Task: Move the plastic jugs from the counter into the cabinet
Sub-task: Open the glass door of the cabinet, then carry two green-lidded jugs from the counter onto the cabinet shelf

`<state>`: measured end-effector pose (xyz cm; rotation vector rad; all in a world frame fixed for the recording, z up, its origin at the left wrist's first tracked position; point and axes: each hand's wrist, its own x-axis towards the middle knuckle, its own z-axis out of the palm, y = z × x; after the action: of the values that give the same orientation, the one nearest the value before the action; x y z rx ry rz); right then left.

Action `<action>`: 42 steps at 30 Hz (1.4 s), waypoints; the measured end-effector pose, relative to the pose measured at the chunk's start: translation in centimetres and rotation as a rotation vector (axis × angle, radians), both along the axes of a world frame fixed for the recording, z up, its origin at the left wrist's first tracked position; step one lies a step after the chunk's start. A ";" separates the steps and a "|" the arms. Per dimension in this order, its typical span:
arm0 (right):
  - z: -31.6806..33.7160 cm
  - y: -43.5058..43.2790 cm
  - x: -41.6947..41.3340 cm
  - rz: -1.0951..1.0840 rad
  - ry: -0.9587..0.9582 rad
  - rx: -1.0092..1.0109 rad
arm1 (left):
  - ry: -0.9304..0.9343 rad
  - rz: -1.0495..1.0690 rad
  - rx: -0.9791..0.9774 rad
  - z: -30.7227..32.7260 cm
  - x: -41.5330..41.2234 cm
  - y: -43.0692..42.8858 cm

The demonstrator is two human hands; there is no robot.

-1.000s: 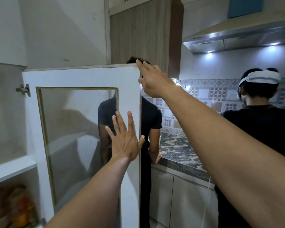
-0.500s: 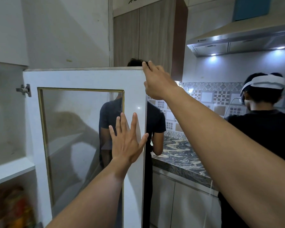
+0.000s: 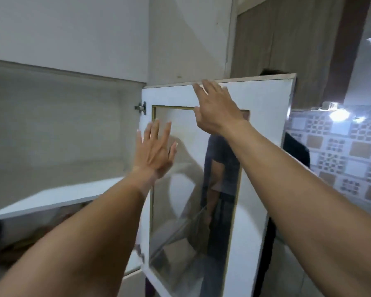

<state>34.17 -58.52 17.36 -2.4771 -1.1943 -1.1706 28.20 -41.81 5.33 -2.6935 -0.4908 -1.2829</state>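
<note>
The white wall cabinet stands open, and its upper shelf (image 3: 51, 196) is bare. Its door (image 3: 263, 129), white with a gold-trimmed glass pane, swings out toward me. My left hand (image 3: 153, 155) is raised flat with fingers spread near the hinge side of the pane. Higher up, my right hand (image 3: 214, 110) hovers with fingers apart over the door's top rail. Neither hand holds anything. No plastic jug is in view.
A metal hinge (image 3: 141, 108) sits at the door's upper left. Another person (image 3: 296, 148) stands behind the door, seen partly through the glass. Patterned wall tiles (image 3: 341, 151) and a lamp (image 3: 338, 114) are at right, a wood-grain cabinet (image 3: 287, 39) above. Blurred items lie under the shelf.
The view has turned left and up, so more of the cabinet interior shows. My right hand came off the door's free edge to its top rail; my left hand moved toward the hinge side.
</note>
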 end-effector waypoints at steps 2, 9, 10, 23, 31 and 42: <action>-1.3 4.0 -0.9 0.089 0.067 -0.014 | 0.022 0.103 -0.017 -0.3 -3.1 3.8; -6.0 18.8 -7.6 0.409 0.192 -0.083 | 0.067 0.462 -0.077 -3.0 -16.9 14.2; -6.7 20.8 -9.1 0.457 0.213 -0.089 | 0.076 0.508 -0.091 -3.6 -19.1 15.3; -13.8 42.4 -32.4 0.995 0.426 -0.231 | 0.079 1.036 -0.279 -10.7 -46.2 26.5; -18.2 51.4 -47.8 1.219 0.492 -0.330 | -0.028 1.271 -0.390 -15.5 -60.6 29.5; -27.8 61.8 -63.5 1.413 0.517 -0.581 | -0.185 1.487 -0.572 -23.7 -73.4 34.2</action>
<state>-29.32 3.25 -10.47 -1.2173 -2.4963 0.2063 -45.24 -7.59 -18.36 -1.4647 -2.4458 -0.8580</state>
